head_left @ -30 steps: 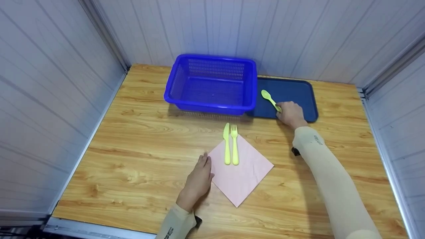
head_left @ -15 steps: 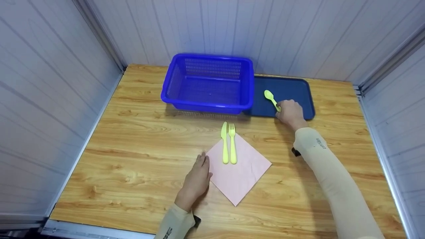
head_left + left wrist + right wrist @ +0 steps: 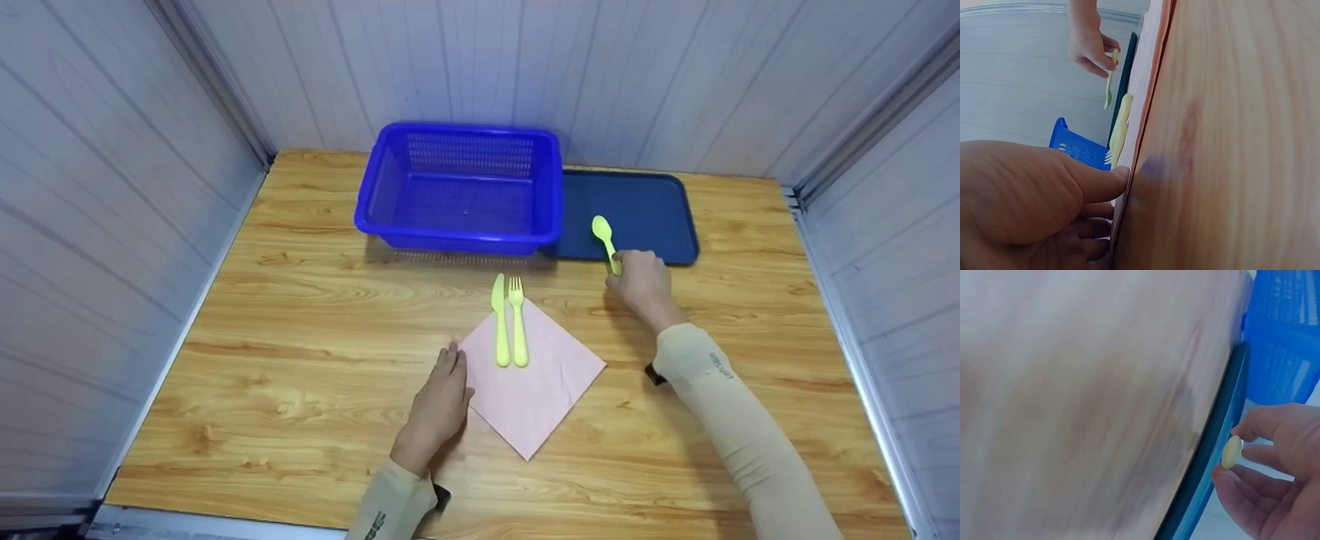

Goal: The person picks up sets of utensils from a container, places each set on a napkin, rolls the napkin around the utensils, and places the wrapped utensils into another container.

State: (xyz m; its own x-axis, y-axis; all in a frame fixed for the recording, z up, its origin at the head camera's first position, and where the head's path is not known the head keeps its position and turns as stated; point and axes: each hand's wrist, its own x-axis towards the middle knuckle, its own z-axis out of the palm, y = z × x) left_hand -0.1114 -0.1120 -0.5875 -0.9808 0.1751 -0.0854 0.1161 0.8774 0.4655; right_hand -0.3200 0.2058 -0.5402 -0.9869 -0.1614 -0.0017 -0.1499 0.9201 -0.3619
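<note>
My right hand [image 3: 643,285] pinches a yellow-green spoon [image 3: 604,236] by its handle, over the front edge of the dark blue tray [image 3: 660,214]. In the right wrist view the spoon's handle end [image 3: 1231,451] shows between thumb and fingers. My left hand [image 3: 437,397] rests at the left corner of a pink folded napkin [image 3: 540,405], fingers straight along its edge; in the left wrist view the thumb [image 3: 1103,183] touches the napkin's edge. On the napkin a yellow-green knife [image 3: 500,322] and fork [image 3: 517,322] lie side by side, their tips reaching past its upper edge onto the table.
A blue plastic basket [image 3: 459,238] stands at the back, overlapping the tray's left end. The wooden table [image 3: 300,315] is bounded by pale panel walls [image 3: 480,60] at the back and both sides.
My right hand has drawn the spoon back toward the front, from over the tray to its front edge. The left hand stays at the napkin. The whole head view has shifted slightly.
</note>
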